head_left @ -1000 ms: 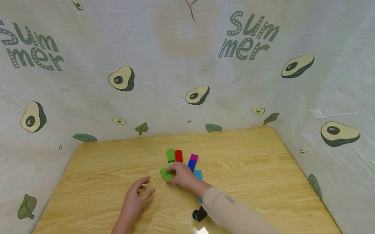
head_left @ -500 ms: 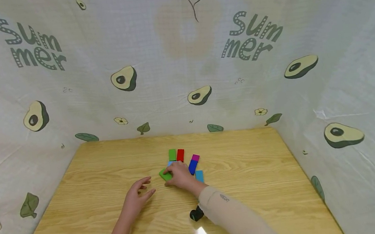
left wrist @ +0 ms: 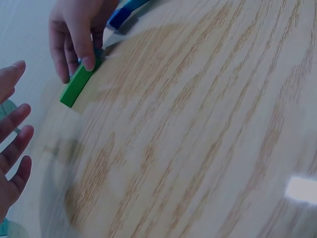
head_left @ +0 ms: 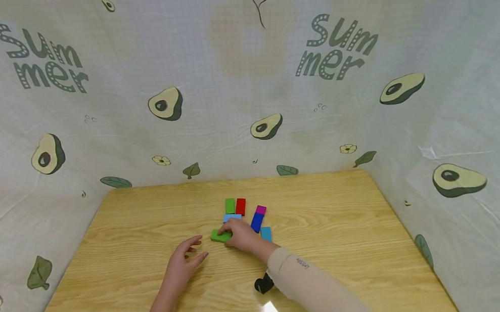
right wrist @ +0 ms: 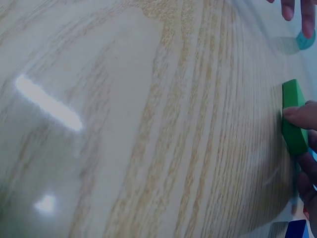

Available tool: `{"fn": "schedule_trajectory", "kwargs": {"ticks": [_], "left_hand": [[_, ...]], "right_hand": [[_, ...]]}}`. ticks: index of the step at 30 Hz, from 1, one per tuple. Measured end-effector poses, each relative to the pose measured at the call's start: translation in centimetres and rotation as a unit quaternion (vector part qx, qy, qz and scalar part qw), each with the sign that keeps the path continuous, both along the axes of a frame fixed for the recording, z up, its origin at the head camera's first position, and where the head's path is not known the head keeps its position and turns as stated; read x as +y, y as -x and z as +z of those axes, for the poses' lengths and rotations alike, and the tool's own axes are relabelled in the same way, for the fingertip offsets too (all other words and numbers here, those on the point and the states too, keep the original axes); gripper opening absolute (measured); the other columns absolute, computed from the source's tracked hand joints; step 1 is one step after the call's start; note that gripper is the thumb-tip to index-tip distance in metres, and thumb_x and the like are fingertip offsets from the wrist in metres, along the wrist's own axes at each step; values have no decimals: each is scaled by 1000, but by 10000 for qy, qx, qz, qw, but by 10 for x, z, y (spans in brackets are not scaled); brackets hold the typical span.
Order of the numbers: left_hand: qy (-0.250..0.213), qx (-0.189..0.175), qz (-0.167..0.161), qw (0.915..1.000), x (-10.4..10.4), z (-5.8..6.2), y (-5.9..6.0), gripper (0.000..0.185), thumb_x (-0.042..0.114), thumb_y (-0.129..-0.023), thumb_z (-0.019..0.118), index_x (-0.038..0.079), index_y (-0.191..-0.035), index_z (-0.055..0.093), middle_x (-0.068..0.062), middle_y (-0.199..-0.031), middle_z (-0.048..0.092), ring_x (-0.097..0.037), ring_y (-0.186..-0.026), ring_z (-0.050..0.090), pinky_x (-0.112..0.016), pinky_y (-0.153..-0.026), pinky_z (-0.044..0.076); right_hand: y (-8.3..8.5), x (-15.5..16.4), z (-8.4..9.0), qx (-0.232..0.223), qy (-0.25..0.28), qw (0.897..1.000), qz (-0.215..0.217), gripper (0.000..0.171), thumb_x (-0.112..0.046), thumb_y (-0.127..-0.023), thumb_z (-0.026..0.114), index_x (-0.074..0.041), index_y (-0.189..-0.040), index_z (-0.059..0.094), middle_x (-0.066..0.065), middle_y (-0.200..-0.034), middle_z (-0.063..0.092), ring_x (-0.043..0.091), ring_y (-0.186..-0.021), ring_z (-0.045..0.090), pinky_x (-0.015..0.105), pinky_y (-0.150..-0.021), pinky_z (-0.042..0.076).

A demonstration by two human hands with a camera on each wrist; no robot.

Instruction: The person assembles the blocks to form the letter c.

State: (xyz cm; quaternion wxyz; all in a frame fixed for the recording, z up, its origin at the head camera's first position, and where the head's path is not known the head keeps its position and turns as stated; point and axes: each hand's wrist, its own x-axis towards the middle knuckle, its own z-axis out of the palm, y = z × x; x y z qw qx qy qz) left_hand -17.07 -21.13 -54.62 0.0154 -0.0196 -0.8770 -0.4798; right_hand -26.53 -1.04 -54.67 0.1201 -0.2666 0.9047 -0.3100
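Right hand (head_left: 240,234) pinched the nearer green block (head_left: 218,236), just short of a pale-blue block (head_left: 232,217); table (head_left: 147,222) contact I could not confirm. Left hand (head_left: 184,260) was empty, fingers relaxed. I judged the piece light, rigid, smooth, best gripped by its long sides. Head view showed a red block (head_left: 240,207); left wrist view did not.

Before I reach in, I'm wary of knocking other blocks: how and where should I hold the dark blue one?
Probably pinch the narrow dark blue block midway along its long sides, from above: they look uncovered, while a magenta block adjoins its far end.
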Motion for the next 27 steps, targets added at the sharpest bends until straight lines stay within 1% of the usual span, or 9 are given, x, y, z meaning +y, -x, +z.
{"fn": "schedule_trajectory", "kwargs": {"ticks": [1,4,7,13,16,19,21,24,27], "left_hand": [[-15,-6,-1,10000,1,0,0,54,21,-87,75,7,-136,55,-9,-127,59,-27,-108,53,-48,-92,42],[-11,-8,-2,10000,2,-1,1,54,20,-87,75,7,-136,56,-9,-127,59,-27,-108,53,-48,-92,42],[32,17,6,10000,4,-2,2,53,19,-87,75,8,-135,56,-9,-128,59,-27,-108,54,-48,-92,42],[23,142,57,9999,10,0,2,51,16,-86,76,7,-132,58,-9,-126,60,-27,-105,55,-47,-90,43],[-57,187,56,9998,14,1,2,50,14,-85,77,7,-132,59,-9,-125,60,-27,-104,55,-48,-90,43],[-89,188,-21,9998,20,1,5,50,15,-86,77,8,-132,60,-8,-125,61,-26,-105,55,-47,-90,43],[-109,218,-94,9997,25,1,7,50,15,-86,76,7,-132,59,-9,-124,61,-26,-104,56,-48,-90,43],[-175,273,-202,9993,34,3,9,49,13,-86,76,6,-131,60,-9,-122,62,-26,-103,56,-47,-88,43],[-248,257,-287,9989,43,3,11,48,12,-85,77,6,-130,61,-8,-119,62,-26,-102,56,-46,-87,44]], "right_hand": [[0,1,0,-66,30,10000,18,30,-8,-83,78,-15,-112,73,-4,-110,64,12,-103,58,28,-91,47],[2,6,-1,-237,143,9996,58,30,-7,-85,76,-14,-114,72,-4,-114,64,14,-110,57,28,-95,46],[4,11,0,-308,213,9993,90,30,-7,-86,75,-14,-115,72,-6,-115,65,13,-114,56,28,-97,45],[7,22,9,-345,227,9989,202,30,-7,-85,76,-17,-113,74,-7,-110,65,11,-104,58,24,-89,48],[10,28,14,-298,239,9989,270,31,-4,-83,77,-16,-111,75,-4,-111,65,13,-105,58,24,-89,48],[13,34,20,-380,292,9986,222,31,-2,-83,76,-14,-112,75,-2,-115,65,16,-110,57,27,-93,47],[15,39,24,-469,368,9981,158,30,-1,-83,75,-12,-111,75,0,-116,65,18,-112,57,29,-94,48],[18,47,30,-628,467,9969,69,30,1,-84,74,-11,-112,74,2,-116,64,20,-110,56,30,-91,49],[21,55,34,-596,415,9973,49,31,2,-84,73,-11,-112,74,3,-117,64,21,-108,57,30,-88,50]]}}
